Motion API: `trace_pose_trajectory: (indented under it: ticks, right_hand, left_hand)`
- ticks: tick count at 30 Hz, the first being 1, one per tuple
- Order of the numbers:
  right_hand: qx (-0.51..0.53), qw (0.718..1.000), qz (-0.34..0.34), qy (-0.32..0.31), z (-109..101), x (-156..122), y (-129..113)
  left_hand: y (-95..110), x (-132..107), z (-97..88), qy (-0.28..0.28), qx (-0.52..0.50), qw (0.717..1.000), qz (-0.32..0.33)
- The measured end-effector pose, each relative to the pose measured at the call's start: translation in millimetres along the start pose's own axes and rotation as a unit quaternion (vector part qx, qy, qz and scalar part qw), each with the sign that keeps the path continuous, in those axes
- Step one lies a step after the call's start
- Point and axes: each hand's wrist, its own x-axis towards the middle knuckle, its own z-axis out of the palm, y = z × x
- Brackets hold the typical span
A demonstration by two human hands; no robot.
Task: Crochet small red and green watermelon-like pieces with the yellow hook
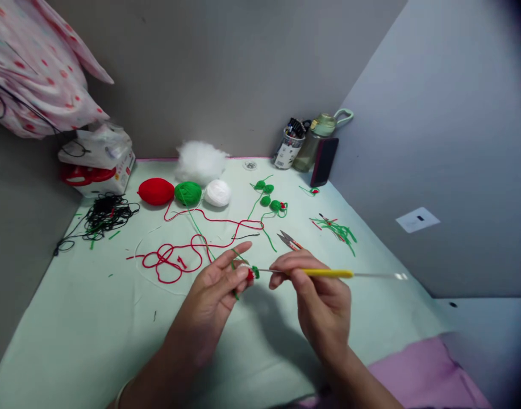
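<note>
My left hand [220,287] pinches a small red and green crochet piece [252,274] between thumb and fingers. Green yarn runs over its raised index finger and back toward the green yarn ball [188,193]. In my right hand [317,289] is a crochet hook [326,274] with a yellow handle, held like a pen. Its thin metal shaft points left and meets the green edge of the piece; the tip is hidden there. The other metal end sticks out to the right, slightly blurred. Just behind my right hand lie thread snips [290,240] with orange on the handles.
A red yarn ball [156,191], a white yarn ball [217,193] and fluffy white stuffing [201,162] stand behind loose red yarn [170,262]. Small green crocheted balls [266,200], green scraps [339,232], a phone [324,162], a bottle [309,150] and tangled black cord [109,215] lie around.
</note>
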Motion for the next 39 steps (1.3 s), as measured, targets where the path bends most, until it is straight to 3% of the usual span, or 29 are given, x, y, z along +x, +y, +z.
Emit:
trace_pose_trajectory:
  ticks: [2, 5, 8, 10, 12, 16, 18, 22, 28, 31, 34, 36, 39]
  right_hand:
    - [0.064, 0.997, 0.044, -0.006, 3.5, 5.5, -0.5]
    - [0.023, 0.998, 0.037, -0.038, 8.4, 6.6, -0.4]
    - [-0.09, 0.994, -0.042, -0.054, 9.2, 0.7, 0.7]
    - [-0.155, 0.979, -0.111, -0.077, 7.1, -2.5, 1.9]
    - [-0.161, 0.975, -0.135, -0.076, 3.7, -2.4, 2.6]
    - [-0.012, 1.0, -0.02, -0.001, -1.1, 4.4, 1.7]
    - [0.059, 0.998, 0.033, -0.009, -0.7, 7.6, 1.7]
    - [0.099, 0.992, 0.077, -0.03, 2.2, 10.4, 5.0]
    - [0.18, 0.971, 0.158, -0.022, -0.6, 12.0, 6.1]
    - [0.113, 0.987, 0.114, -0.028, -3.1, 8.9, 0.7]
    - [-0.021, 0.998, 0.0, -0.054, -3.5, 4.4, -4.2]
    - [-0.123, 0.984, -0.096, -0.088, -2.1, 1.9, -5.2]
    - [-0.254, 0.936, -0.206, -0.128, 0.6, -1.3, -3.0]
  left_hand:
    - [-0.3, -1.0, 1.0, -0.008, 0.037, 0.999, 0.02]
    - [-4.2, -2.7, 2.2, -0.005, 0.086, 0.994, 0.064]
    - [-7.8, -2.5, 1.7, 0.019, 0.088, 0.991, 0.103]
    - [-7.3, -1.2, 0.5, 0.014, 0.057, 0.995, 0.075]
    - [-4.4, 0.6, -0.8, -0.003, 0.013, 1.0, 0.023]
    - [1.3, 3.4, -1.5, -0.016, -0.026, 1.0, 0.003]
    - [0.8, 3.2, -0.5, -0.019, 0.0, 1.0, 0.025]
    - [-2.0, 0.1, 3.2, -0.01, 0.071, 0.995, 0.067]
    - [3.6, -3.4, 5.5, 0.0, 0.099, 0.993, 0.061]
    - [2.6, -3.4, 3.0, 0.012, 0.114, 0.991, 0.071]
    - [-2.5, -2.5, 0.0, 0.025, 0.134, 0.985, 0.101]
    - [-5.9, -1.6, -0.8, 0.034, 0.143, 0.981, 0.124]
    - [-7.3, -0.8, -0.5, 0.028, 0.114, 0.986, 0.117]
